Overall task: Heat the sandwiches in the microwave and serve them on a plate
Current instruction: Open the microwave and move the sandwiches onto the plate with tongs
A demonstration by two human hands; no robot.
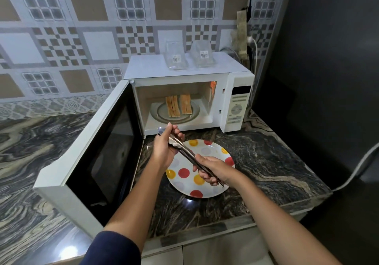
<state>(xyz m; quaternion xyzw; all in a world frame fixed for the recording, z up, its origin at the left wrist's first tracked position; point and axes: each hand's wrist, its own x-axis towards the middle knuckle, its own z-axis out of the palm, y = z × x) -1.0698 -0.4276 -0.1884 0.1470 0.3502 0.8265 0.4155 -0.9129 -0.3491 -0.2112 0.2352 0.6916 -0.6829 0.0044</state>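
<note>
Fingers (178, 132) of left hand (164, 148) and right hand (213, 170) gripped slim steel tongs (185, 150) mid-frame; next, toasted sandwiches (174, 106) probably needed lifting onto the dotted plate (184, 184).

Both hands (164, 148) (213, 169) hold tongs (184, 150) above the plate (205, 189).

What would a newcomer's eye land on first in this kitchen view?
The white microwave stands open at the back of the counter, two browned sandwiches standing on its turntable. In front, the left hand and right hand both grip metal tongs above a polka-dot plate.
</note>
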